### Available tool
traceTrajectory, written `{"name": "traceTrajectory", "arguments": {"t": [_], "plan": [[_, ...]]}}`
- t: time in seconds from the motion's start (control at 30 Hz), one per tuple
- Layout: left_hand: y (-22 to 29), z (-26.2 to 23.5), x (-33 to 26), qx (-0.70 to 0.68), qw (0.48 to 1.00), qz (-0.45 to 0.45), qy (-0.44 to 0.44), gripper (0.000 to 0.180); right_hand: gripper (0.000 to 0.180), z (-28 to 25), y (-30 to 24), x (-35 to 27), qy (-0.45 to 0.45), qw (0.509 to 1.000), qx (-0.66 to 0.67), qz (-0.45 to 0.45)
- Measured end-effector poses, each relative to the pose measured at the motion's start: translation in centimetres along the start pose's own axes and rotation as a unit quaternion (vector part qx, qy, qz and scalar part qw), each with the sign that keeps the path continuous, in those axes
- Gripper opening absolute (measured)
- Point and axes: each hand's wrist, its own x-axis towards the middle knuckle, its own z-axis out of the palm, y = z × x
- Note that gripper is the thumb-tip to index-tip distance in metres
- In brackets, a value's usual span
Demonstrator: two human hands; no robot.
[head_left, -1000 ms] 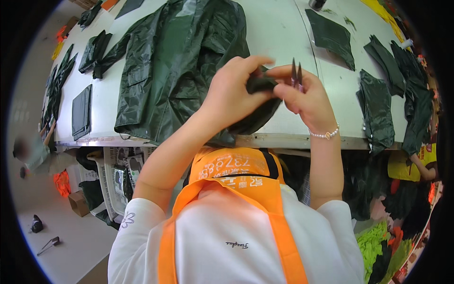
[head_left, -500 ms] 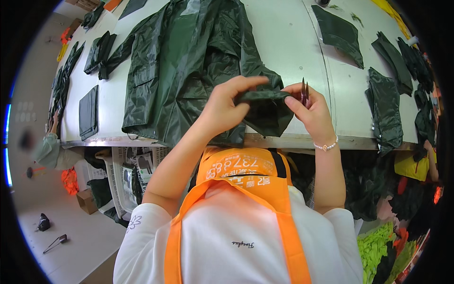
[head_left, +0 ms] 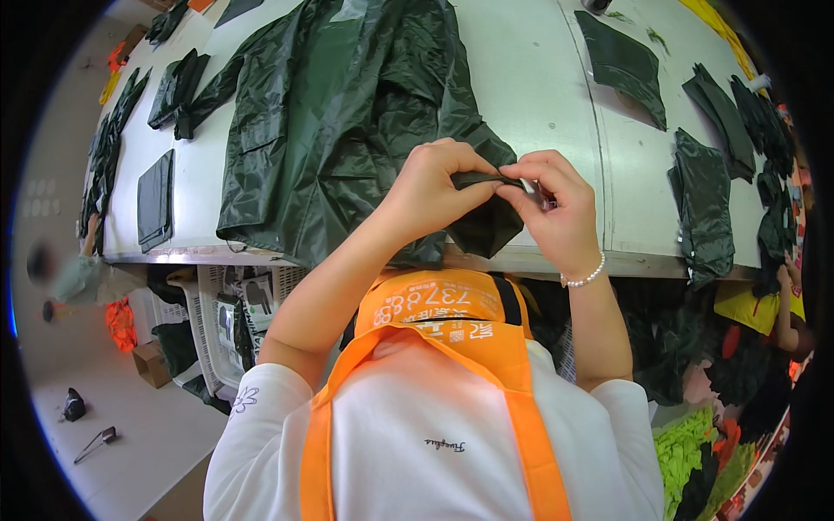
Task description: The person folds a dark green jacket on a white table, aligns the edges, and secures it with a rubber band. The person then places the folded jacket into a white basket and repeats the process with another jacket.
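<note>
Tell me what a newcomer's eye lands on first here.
Both hands, the left hand and the right hand, pinch a fold of dark green fabric at the table's near edge. Behind them a dark green raincoat lies spread across the white table, and below is the wearer's orange apron.

Both hands [head_left: 495,195] raised, fingertips pinched together

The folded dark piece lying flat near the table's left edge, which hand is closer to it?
Left. The left hand is nearer the folded dark piece, across the green jacket; the right hand sits farther right.
</note>
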Motion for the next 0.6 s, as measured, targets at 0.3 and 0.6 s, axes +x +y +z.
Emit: {"name": "traceTrajectory", "arguments": {"t": [0.3,0.6], "plan": [[-0.5,0.8,-0.3,-0.025,0.995,-0.079,-0.061,0.021,0.011,0.7,1.2,-0.7,-0.016,0.993,0.004,0.116],[-0.3,0.8,-0.3,-0.056,0.986,-0.156,-0.033,0.023,0.02,-2.0,2.4,-1.8,-0.075,0.973,0.082,0.203]]}}
